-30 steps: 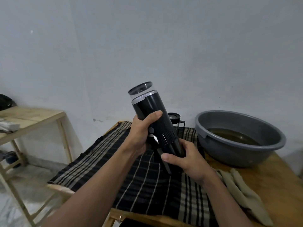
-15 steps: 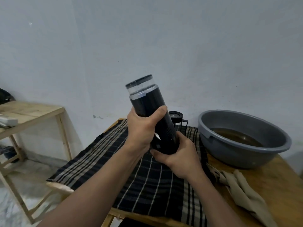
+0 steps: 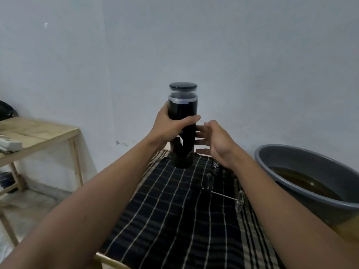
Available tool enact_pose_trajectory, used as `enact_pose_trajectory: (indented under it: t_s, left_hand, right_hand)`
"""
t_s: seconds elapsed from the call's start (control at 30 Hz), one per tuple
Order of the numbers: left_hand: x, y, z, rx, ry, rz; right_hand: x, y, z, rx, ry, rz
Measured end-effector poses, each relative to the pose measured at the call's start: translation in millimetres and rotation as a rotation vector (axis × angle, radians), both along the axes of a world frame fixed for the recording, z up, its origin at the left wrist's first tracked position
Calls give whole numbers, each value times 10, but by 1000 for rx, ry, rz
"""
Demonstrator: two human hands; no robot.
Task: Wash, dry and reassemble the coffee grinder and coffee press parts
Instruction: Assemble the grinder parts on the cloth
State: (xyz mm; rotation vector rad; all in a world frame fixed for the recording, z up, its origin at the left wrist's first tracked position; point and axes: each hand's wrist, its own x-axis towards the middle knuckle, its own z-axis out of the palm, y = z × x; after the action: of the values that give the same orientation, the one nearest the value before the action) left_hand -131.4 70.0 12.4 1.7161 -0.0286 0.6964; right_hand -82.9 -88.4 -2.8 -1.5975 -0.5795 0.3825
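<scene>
The coffee grinder was held upright over the far end of the checked cloth that covered the worktop; whether its base rested on the cloth could not be determined. The left hand was clamped round the upper body of the grinder, below the lid, which sat in place on top. This grip probably served to steady the unit for inspection or set-down. The right hand was apart from it, fingers spread just beside the lower body and holding nothing. A press plunger with a thin rod and mesh disc lay on the cloth, probably left there to dry. The grey basin at the right stood on the worktop and contained brownish water.
</scene>
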Motion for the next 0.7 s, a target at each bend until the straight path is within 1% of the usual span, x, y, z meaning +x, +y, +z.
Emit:
enact_pose_trajectory:
  t_s: [0.03, 0.1, 0.23, 0.3, 0.4, 0.5, 0.7]
  left_hand:
    - [72, 68, -55, 22, 20, 1]
    - [222, 225, -207, 60, 41, 30]
    - [450, 408, -533, 39, 59, 46]
    - [575, 459, -676, -7, 66, 33]
    - [686, 535, -821, -22, 92, 39]
    - [716, 564, -898, 1, 117, 23]
    - [764, 600, -890, 90, 203, 102]
  right_hand:
    - [70, 67, -29, 54, 75, -24]
    - [206, 205, -126, 122, 161, -84]
    - [357, 385, -346, 183, 259, -149]
    - [404, 438, -405, 174, 265, -170]
    - [444, 525, -456, 135, 271, -191]
    - [446, 538, -552, 104, 301, -203]
    - [379, 559, -580, 101, 309, -234]
